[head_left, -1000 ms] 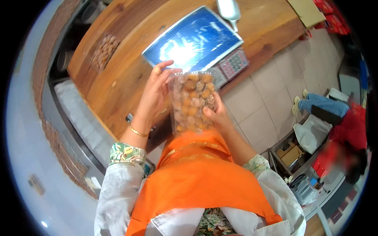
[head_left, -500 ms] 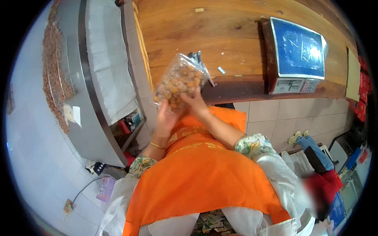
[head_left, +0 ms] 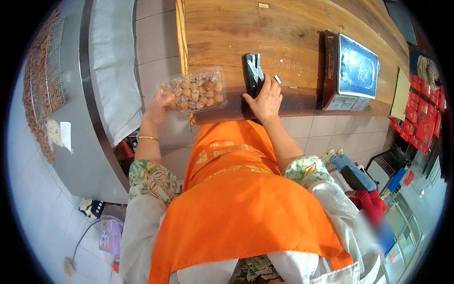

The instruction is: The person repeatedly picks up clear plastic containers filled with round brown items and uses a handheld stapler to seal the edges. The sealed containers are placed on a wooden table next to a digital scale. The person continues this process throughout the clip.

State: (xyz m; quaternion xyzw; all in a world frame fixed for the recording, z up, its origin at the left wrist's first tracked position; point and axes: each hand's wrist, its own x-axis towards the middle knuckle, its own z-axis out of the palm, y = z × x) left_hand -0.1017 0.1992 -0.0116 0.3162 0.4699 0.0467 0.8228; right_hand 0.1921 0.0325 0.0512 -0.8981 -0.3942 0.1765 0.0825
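My left hand (head_left: 160, 108) is closed on the left end of a clear plastic box (head_left: 198, 90). Round brown and orange pieces, like dried fruit, fill the box, some with a whitish coating. The box is held level over the near left corner of the wooden table (head_left: 293, 47). Near the table's front edge lies a black and silver stapler (head_left: 251, 75). Over its near end my right hand (head_left: 268, 100) reaches, fingers stretched out along its right side and thumb apart on the left; I see no grip on it. A small staple strip (head_left: 277, 79) lies right of the fingertips.
A scale with a blue top (head_left: 358, 66) stands on the table to the right. At my left is a metal counter (head_left: 101, 156) with a wire rack (head_left: 46, 71) over brown pieces. Another person's jeans (head_left: 352, 171) show at the lower right, beyond the table.
Both hands held the box before; now only the left does, and the box has moved left and turned flatter. My right hand has let go and moved right to the stapler, now uncovered.
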